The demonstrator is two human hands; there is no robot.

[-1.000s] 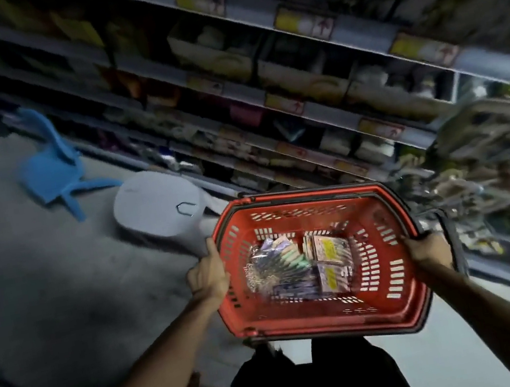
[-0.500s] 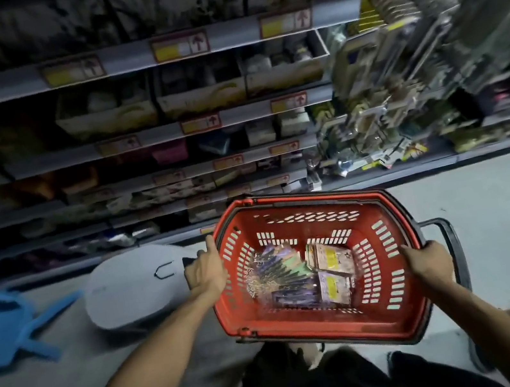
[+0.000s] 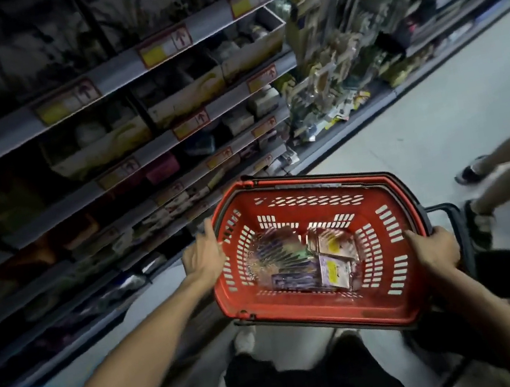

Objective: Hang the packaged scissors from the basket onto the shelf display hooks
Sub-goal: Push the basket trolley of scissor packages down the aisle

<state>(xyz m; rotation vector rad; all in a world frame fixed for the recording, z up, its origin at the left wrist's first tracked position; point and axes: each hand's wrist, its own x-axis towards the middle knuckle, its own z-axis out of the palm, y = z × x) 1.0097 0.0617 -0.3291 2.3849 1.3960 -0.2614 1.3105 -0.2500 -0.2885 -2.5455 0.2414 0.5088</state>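
Item: basket (image 3: 412, 295), red plastic, which I carry level at waist height over the floor (image 3: 408, 147), one hand on each side so the load does not slide.
Contents: packaged scissors (image 3: 305, 262), several flat carded packs lying loose on the basket's bottom; none hung yet.
Left hand (image 3: 205, 259): laid against the outer left wall, thumb up by the rim. Its fingers are hidden, so I cannot tell whether they curl.
Right hand (image 3: 435, 251): wrapped over the right rim, gripping it.
Destination: display hooks (image 3: 329, 79), crowded with hanging packs, ahead and to the right, well apart from the basket.
Also present: stocked shelves (image 3: 113, 78) on the left; another person's legs (image 3: 496, 169) at the right edge, which I judge a bump risk.
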